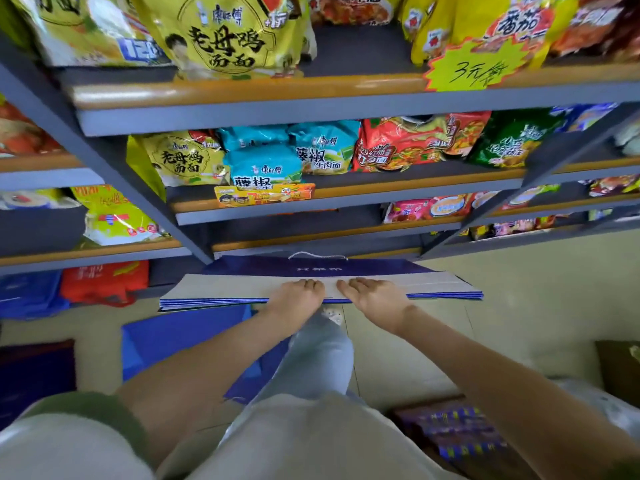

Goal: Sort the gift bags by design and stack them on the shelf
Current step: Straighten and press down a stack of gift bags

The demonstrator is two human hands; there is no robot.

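both hands are holding a flat stack of gift bags [242, 289] by its near edge. the left hand [298, 296] and the right hand [375, 296] are sitting side by side at the middle of that edge, close together with a narrow gap between them. their fingers are lying over the stack's pale grey top while the thumbs are hiding beneath it, so the hands are pinching the stack from above and below. the stack is lying wide and nearly level, its blue layered edges facing the person. a dark navy bag [311, 266] with a white cord handle [317, 255] is sticking out at the stack's far side. whether that far side is resting on anything cannot be told. just beyond the stack a grey shelf rack [346, 109] is rising, its boards carrying instant noodle packets [225, 39], and a yellow price sign [478, 69] is sitting on a board edge high above the stack, toward the right. below the stack a blue bag [180, 341] is lying on the pale floor [536, 299], and a leg in light jeans [320, 355] is reaching forward under the stack's near edge. to the left of the stack, low under the rack, a red bag [104, 282] and another blue bag [27, 292] are sitting next to each other.
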